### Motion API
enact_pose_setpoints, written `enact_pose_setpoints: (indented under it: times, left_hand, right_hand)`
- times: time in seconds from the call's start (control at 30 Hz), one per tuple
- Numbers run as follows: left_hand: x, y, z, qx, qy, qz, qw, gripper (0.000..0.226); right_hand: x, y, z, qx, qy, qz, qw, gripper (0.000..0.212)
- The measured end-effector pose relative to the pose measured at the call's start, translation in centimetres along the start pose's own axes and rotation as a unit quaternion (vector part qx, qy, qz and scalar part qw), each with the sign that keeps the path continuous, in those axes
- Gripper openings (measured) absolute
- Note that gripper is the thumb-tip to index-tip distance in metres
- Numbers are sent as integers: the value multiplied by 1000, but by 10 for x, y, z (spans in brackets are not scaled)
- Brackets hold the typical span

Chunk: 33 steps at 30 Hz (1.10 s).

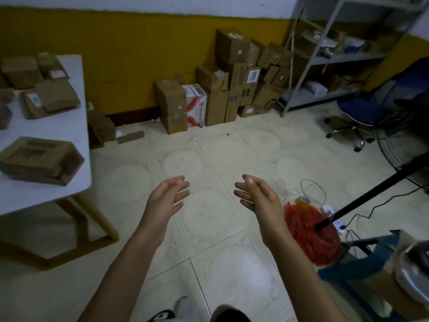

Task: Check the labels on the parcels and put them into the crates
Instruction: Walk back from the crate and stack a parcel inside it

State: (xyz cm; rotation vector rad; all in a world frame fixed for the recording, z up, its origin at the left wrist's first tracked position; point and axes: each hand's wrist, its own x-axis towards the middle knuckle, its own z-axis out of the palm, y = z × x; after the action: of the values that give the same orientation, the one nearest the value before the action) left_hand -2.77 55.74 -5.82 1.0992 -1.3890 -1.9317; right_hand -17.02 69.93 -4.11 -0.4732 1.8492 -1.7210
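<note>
On the left, a white table [65, 126] carries several cardboard parcels [58, 96], the nearest parcel [39, 159] lying flat close to its front edge; small boxes [101, 130] sit on the floor [209, 147] by the table's far corner; both hands hover over the tiles, well apart from every parcel; the left hand [166, 198] has its fingers straight and slightly spread, holding nothing; the right hand [257, 198] faces it, fingers loosely extended, equally empty; behind them stacked cartons [232, 89] lean against the yellow wall; right of the right hand a red plastic bag [308, 238] lies on the floor with a tape roll [303, 202] at its far edge and a black pole [376, 191] slanting over it; grey shelving [334, 58], a blue chair [362, 110] and a fan [399, 152] stand beyond.
</note>
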Motion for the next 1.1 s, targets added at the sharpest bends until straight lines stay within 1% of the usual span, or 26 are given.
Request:
enact_pose_setpoints:
  times: [0.17, 0.27, 0.37, 0.47, 0.6, 0.73, 0.83, 0.9, 0.97, 1.03, 1.1]
  left_hand:
    - [83, 30, 18, 8, 4, -3, 1000, 18]
    - [140, 46, 26, 7, 20, 3, 1000, 18]
    - [203, 64, 34, 12, 56, 25, 998, 21]
    - [264, 81, 46, 18, 110, 25, 993, 36]
    - [331, 110, 74, 35, 150, -3, 988, 63]
    - [385, 133, 79, 15, 177, -19, 984, 73]
    - [413, 141, 67, -3, 207, -29, 978, 71]
    - [434, 148, 54, -9, 231, -34, 972, 69]
    - [457, 154, 38, -18, 248, -34, 968, 60]
    - [484, 159, 16, -44, 259, -20, 965, 50]
    - [515, 167, -10, -66, 264, -11, 962, 48]
  right_hand:
    - [98, -12, 16, 4, -11, 3, 1000, 14]
    - [168, -16, 30, 9, -38, 1, 999, 16]
    - [248, -20, 48, 5, -78, -5, 997, 27]
    - [325, -25, 63, -1, -115, -6, 993, 41]
    - [421, -37, 79, -26, -155, 10, 988, 46]
    - [500, -51, 113, -33, -225, 35, 973, 54]
    - [535, -56, 147, -49, -293, 38, 954, 63]
    - [558, -57, 174, -69, -327, 43, 941, 62]
    - [580, -57, 204, -76, -353, 49, 931, 56]
    - [601, -57, 240, -77, -369, 49, 925, 46]
    - [624, -60, 280, -84, -386, 39, 918, 40]
